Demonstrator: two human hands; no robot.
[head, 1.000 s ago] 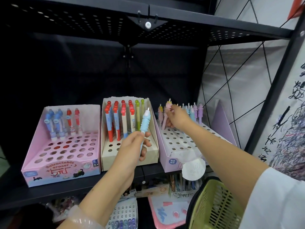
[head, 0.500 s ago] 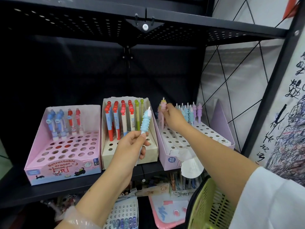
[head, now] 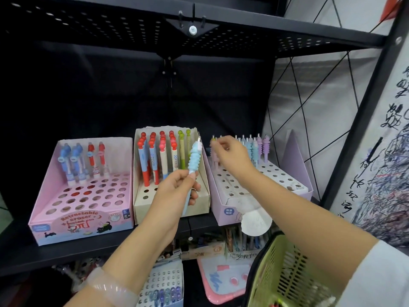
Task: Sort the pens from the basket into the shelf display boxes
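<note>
**Right hand lifts clear of the back row**

Since a second ago the right hand [head: 232, 155] has risen a little from the pink pens [head: 215, 159] at the back of the lilac box [head: 223, 212]; whether its curled fingers pinch one of them, I cannot tell. The left hand [head: 177, 187] has kept its place before the cream box [head: 172, 209], grasping a blue pen [head: 193, 165] upright, tip up.

That pen matches the blue ones [head: 252, 150] standing in the lilac box, so it likely belongs beside them. To seat it well, it probably should be turned to match its neighbours, held over a free hole near that row, and lowered straight without knocking them. The green basket [head: 285, 273] sits low at right, under the right forearm.
</note>
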